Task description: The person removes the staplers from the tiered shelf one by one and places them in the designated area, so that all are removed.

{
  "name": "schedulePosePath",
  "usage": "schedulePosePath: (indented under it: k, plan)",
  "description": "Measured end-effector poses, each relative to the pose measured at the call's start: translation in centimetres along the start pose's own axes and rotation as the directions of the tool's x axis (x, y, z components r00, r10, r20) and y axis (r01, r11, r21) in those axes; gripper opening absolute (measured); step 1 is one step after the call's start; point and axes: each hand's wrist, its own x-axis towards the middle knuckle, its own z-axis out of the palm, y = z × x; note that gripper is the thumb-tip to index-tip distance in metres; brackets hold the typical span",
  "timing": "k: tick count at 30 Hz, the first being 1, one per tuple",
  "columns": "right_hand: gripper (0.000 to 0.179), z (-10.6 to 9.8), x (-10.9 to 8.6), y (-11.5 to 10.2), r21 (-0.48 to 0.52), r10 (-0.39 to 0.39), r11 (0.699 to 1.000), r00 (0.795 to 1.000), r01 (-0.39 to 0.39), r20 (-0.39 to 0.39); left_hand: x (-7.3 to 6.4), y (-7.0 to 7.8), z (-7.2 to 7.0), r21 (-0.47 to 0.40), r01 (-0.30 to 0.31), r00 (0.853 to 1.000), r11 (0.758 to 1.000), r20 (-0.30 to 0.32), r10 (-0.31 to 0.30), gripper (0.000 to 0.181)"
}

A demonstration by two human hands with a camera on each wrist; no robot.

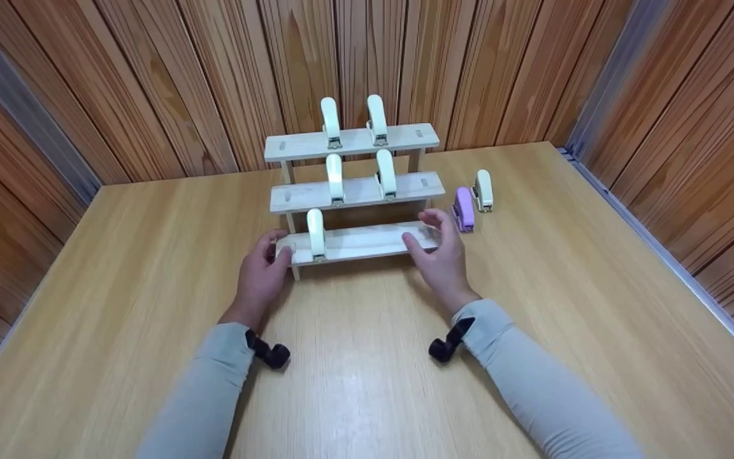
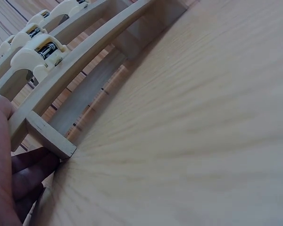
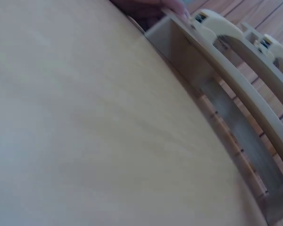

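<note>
A three-tier wooden display rack (image 1: pixel 373 238) stands on the table with several cream mini staplers on its shelves. One stapler (image 1: pixel 316 234) is on the left part of the bottom shelf. My left hand (image 1: pixel 263 271) grips that shelf's left end, its thumb over the top; in the left wrist view its fingers (image 2: pixel 35 174) curl beside the end support. At the opposite end my right hand (image 1: pixel 441 255) holds the rack, thumb over the shelf's top and fingers bent round the back corner. The right wrist view shows a hand (image 3: pixel 151 8) at the rack's far end.
Right of the rack, a purple stapler (image 1: pixel 464 209) and a cream stapler (image 1: pixel 483 190) stand on the table (image 1: pixel 354 382). Two staplers are on the middle shelf (image 1: pixel 300 196) and two on the top shelf (image 1: pixel 300 145). Wood-plank walls (image 1: pixel 227 83) enclose the back and sides.
</note>
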Motion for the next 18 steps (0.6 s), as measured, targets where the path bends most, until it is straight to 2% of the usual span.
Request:
schedulePosePath:
  k: [6,12,18]
  plan:
    - [0.054,2.0,-1.0,-1.0,-0.093,-0.057,0.994,0.998,0.057,0.007,0.0,-0.1,-0.1,-0.018,0.018,1.0,1.0,0.008,-0.018,0.043]
    - [0.053,3.6,-1.6,-1.4,-0.092,-0.097,0.991,0.994,0.101,0.053,-0.2,-0.4,-0.2,-0.023,0.048,0.999,0.999,0.013,-0.048,0.045]
    - [0.056,4.8,-2.1,-1.8,-0.092,-0.153,0.983,0.986,0.159,0.07,-0.1,-0.3,0.0,-0.013,0.028,1.0,1.0,0.004,-0.028,0.042]
